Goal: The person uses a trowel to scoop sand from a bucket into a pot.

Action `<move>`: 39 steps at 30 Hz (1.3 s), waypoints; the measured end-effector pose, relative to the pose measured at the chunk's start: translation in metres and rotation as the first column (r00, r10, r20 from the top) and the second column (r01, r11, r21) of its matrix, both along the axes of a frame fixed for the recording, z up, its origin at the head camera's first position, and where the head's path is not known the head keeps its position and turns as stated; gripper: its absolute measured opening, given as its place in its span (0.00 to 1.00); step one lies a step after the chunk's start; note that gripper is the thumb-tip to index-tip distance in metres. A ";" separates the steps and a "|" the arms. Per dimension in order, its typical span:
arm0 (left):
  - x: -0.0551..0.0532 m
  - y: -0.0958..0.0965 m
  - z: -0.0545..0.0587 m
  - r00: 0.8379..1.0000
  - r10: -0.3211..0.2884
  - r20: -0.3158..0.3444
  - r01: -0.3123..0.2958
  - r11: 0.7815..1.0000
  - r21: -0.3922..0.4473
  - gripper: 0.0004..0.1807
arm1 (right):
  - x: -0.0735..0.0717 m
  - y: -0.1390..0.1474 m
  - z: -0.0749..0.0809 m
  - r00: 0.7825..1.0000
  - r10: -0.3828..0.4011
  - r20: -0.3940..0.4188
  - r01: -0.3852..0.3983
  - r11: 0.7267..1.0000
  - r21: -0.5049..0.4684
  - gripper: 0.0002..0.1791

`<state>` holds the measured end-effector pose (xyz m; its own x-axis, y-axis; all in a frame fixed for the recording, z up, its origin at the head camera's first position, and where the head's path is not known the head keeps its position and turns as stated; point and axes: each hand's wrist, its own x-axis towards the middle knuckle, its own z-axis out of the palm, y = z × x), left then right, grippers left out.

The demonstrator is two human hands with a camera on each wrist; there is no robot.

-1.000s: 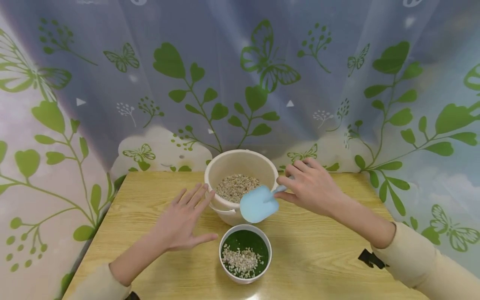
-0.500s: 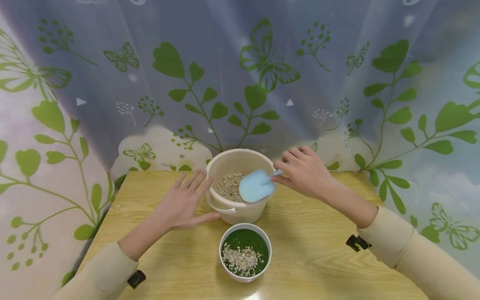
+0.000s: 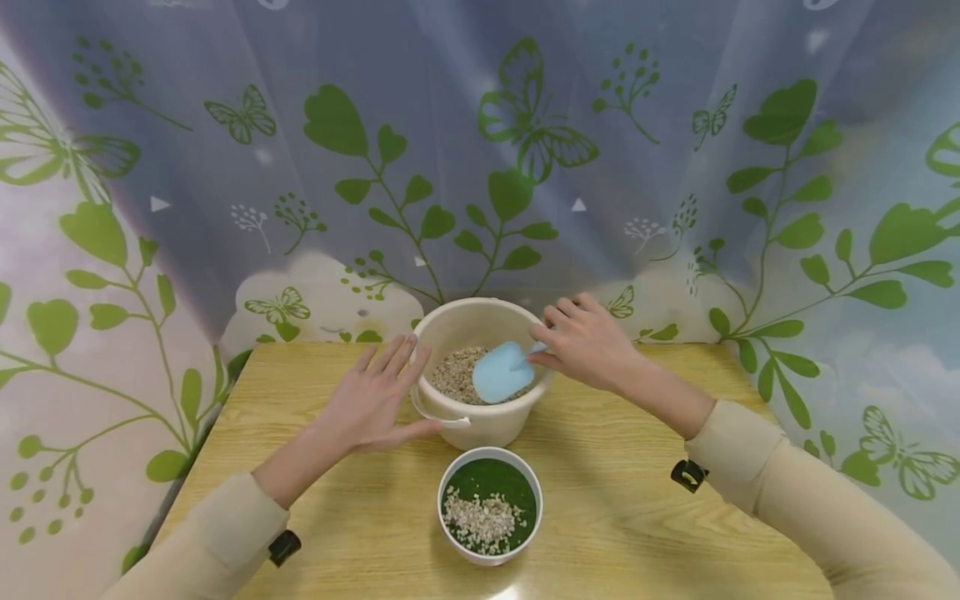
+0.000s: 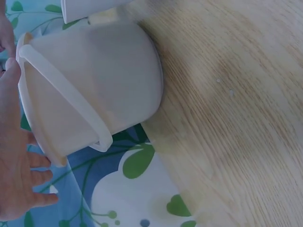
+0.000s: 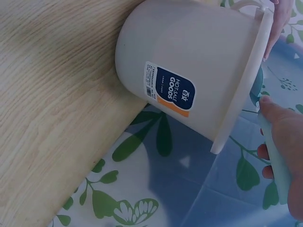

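Observation:
My right hand (image 3: 588,343) grips the handle of a light-blue scoop (image 3: 501,372). The scoop's blade hangs over the mouth of a cream bucket (image 3: 487,427), above the pale grain-like flakes (image 3: 453,375) inside. In the right wrist view, fingers curl round the scoop handle (image 5: 277,165) beside the bucket's rim. My left hand (image 3: 372,400) has its fingers spread at the bucket's left rim; the left wrist view shows the thumb at the rim near the bucket handle (image 4: 71,97). In front of the bucket stands a small white bowl (image 3: 491,560), green inside, with similar flakes in it.
The bucket and bowl stand on a wooden table (image 3: 637,500). A patterned curtain (image 3: 450,167) hangs right behind the bucket. A few tiny crumbs (image 4: 225,86) lie on the tabletop. The bucket carries a printed label (image 5: 169,89).
My right hand has moved the scoop from above the bucket's front rim back and left over its mouth. The left hand has shifted slightly up along the rim, fingers still spread.

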<state>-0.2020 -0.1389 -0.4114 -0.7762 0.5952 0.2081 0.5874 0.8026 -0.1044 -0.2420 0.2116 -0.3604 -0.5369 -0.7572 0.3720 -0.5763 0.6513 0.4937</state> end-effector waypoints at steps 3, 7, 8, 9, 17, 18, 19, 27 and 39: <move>-0.004 0.000 -0.001 1.000 0.006 0.013 -0.006 1.000 0.003 0.62 | -0.005 -0.004 -0.001 1.000 -0.003 -0.007 0.003 1.000 0.022 0.22; -0.009 -0.001 -0.003 0.999 0.019 0.030 -0.019 1.000 0.009 0.61 | -0.013 -0.010 -0.001 1.000 -0.010 -0.004 0.010 0.999 0.052 0.21; -0.011 -0.001 -0.004 0.999 0.021 0.033 -0.021 1.000 0.011 0.60 | -0.015 -0.011 -0.001 1.000 -0.013 -0.004 0.013 0.998 0.059 0.21; -0.011 -0.001 -0.004 0.999 0.023 0.036 -0.024 1.000 0.012 0.60 | -0.016 -0.012 -0.002 1.000 -0.016 -0.002 0.017 0.998 0.064 0.22; -0.017 0.000 -0.005 0.999 0.026 0.047 -0.027 1.000 0.012 0.59 | -0.031 -0.018 -0.007 0.998 -0.049 0.028 0.047 0.995 0.093 0.21; -0.017 0.000 -0.005 0.999 0.026 0.048 -0.027 1.000 0.009 0.59 | -0.033 -0.019 -0.007 0.998 -0.059 0.035 0.055 0.994 0.099 0.21; -0.018 0.000 -0.005 0.998 0.026 0.048 -0.027 1.000 0.008 0.59 | -0.035 -0.020 -0.007 0.997 -0.070 0.040 0.066 0.992 0.108 0.21; -0.022 -0.001 -0.005 0.998 0.028 0.054 -0.028 1.000 0.001 0.59 | -0.045 -0.024 -0.011 0.990 -0.126 0.061 0.115 0.979 0.166 0.24; -0.022 -0.001 -0.006 0.999 0.020 0.033 -0.020 1.000 0.004 0.59 | -0.055 -0.032 -0.015 0.990 -0.133 0.050 0.117 0.963 0.243 0.22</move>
<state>-0.2235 -0.1396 -0.4169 -0.7946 0.5783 0.1849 0.5740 0.8148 -0.0813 -0.2968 0.1794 -0.3759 -0.6500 -0.7450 0.1498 -0.5339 0.5880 0.6076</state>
